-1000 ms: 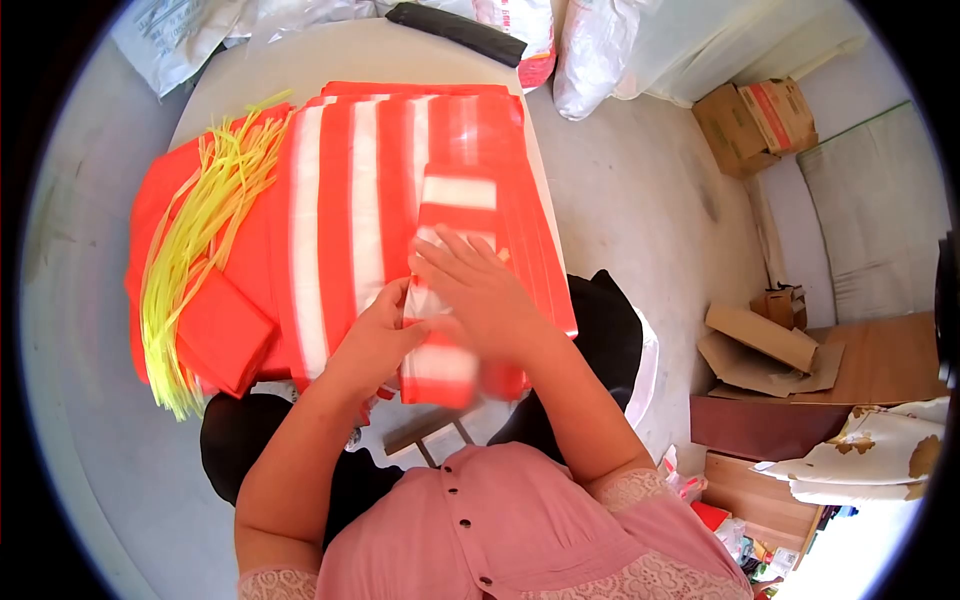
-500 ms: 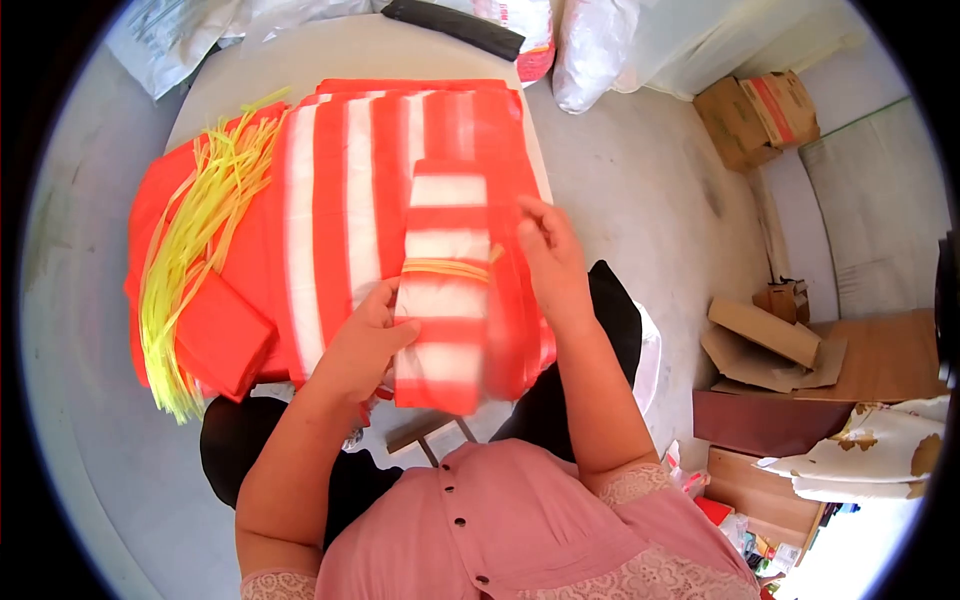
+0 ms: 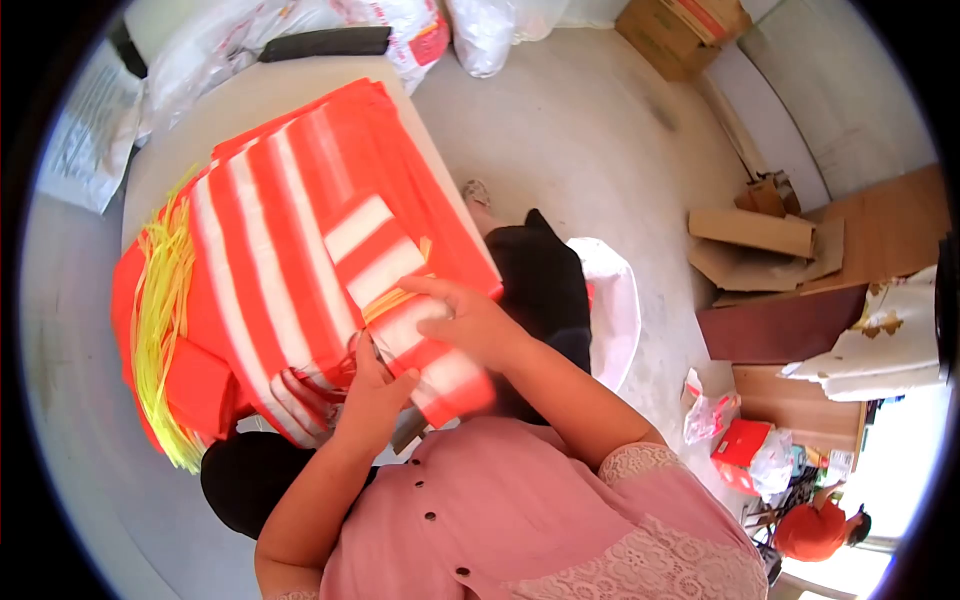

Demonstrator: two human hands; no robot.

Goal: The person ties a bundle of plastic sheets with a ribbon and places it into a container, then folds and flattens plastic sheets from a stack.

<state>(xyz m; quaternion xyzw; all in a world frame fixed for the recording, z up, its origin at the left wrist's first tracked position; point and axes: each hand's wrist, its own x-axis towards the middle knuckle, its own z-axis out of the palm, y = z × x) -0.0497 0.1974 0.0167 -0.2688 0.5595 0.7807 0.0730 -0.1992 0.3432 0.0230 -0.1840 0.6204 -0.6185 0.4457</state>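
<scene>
A folded red-and-white striped bundle point(image 3: 362, 237), tied round its middle with a yellow strip point(image 3: 385, 303), lies tilted across my lap end of the pile. My left hand point(image 3: 372, 398) grips its left edge, thumb over the top. From the right, my right hand point(image 3: 468, 322) holds the bundle beside the yellow tie, fingertips close to the strip. Beneath spreads a stack of red-and-white striped sheets point(image 3: 262, 235), its near edge crumpled next to my left hand. Loose yellow strips point(image 3: 160, 330) hang over the stack's left side, by a folded red piece point(image 3: 198, 390).
The stack rests on a pale table point(image 3: 180, 130); a black roll point(image 3: 325, 43) and plastic bags lie at its far end. A white bag point(image 3: 612, 320) stands right of my knee. Cardboard boxes point(image 3: 680, 35) are farther off. A person in red point(image 3: 808, 530) is at lower right.
My right hand has come down from beside the bundle onto it, near the yellow tie. The bundle has turned slantwise. My view has swung right, bringing the person in red into sight.
</scene>
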